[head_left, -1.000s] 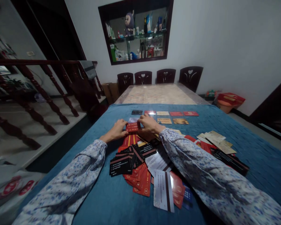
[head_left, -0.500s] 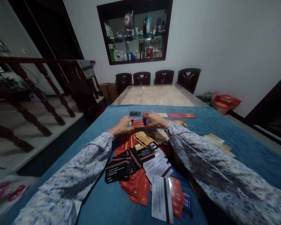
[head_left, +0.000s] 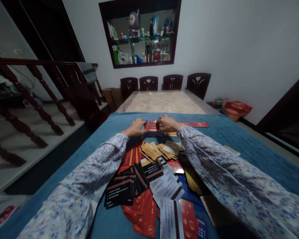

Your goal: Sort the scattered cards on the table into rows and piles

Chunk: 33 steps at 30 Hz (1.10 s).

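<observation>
Between my two hands is a red card (head_left: 151, 126), held by its short ends near the far side of the blue cloth (head_left: 97, 132). My left hand (head_left: 137, 127) pinches its left end, and my right hand (head_left: 167, 124) grips the right end. Just behind and beside it runs a row of cards, with a red card (head_left: 200, 124) at its right end; my hands hide part of that row. Nearer me lies a loose heap: yellow cards (head_left: 150, 151), black cards (head_left: 121, 191), white cards (head_left: 168, 186) and red cards (head_left: 144, 215).
Beyond the cloth the marble-patterned tabletop (head_left: 164, 101) stretches toward several dark chairs (head_left: 173, 82). A wooden railing (head_left: 40, 61) stands at the left. On the floor at the right is a bin with a red bag (head_left: 238, 107). A shelf niche (head_left: 143, 36) is set in the wall.
Both hands have moved right and slightly farther away with the red card, up to the row. My right forearm has shifted, showing more of the heap. The view has tilted slightly.
</observation>
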{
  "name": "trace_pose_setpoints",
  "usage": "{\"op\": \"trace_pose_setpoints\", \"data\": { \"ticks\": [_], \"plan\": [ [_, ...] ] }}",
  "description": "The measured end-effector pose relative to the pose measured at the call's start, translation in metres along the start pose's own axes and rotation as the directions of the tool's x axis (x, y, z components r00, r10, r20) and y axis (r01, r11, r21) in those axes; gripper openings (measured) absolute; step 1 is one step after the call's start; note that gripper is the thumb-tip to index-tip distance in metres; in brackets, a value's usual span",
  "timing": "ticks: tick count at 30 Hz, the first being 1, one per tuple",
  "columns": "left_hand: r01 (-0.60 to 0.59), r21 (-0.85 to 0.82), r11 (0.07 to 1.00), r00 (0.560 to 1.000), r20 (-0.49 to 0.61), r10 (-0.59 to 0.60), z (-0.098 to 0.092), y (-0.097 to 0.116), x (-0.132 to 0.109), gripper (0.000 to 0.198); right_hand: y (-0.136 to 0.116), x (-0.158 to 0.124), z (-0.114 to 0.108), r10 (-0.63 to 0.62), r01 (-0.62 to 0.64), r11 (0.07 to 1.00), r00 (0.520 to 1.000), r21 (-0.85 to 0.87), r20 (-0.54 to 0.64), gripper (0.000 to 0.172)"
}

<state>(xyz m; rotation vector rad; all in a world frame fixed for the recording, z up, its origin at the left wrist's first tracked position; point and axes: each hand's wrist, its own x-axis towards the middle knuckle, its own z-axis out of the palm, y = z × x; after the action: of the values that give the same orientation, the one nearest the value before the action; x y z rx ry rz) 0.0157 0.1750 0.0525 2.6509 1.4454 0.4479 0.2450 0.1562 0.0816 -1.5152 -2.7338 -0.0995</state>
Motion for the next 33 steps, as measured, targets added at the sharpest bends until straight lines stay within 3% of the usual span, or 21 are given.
{"op": "trace_pose_setpoints", "data": {
  "ticks": [9, 18, 33],
  "plan": [
    [0.042, 0.107, 0.993, 0.997, 0.065, -0.050, 0.006, 0.006, 0.034, 0.042, 0.025, 0.013, 0.004, 0.064, -0.064, 0.998, 0.998, -0.001, 0.016, 0.031],
    [0.072, 0.202, 0.977, 0.981, 0.161, -0.106, 0.008, 0.012, 0.055, 0.044, 0.045, 0.033, 0.018, 0.112, -0.112, 0.994, 0.992, -0.007, 0.054, 0.044],
    [0.116, 0.217, 0.969, 0.958, 0.233, -0.167, 0.022, 0.008, 0.077, 0.040, 0.054, 0.051, 0.030, 0.161, -0.158, 0.987, 0.983, -0.038, 0.091, 0.048]
  ]
}}
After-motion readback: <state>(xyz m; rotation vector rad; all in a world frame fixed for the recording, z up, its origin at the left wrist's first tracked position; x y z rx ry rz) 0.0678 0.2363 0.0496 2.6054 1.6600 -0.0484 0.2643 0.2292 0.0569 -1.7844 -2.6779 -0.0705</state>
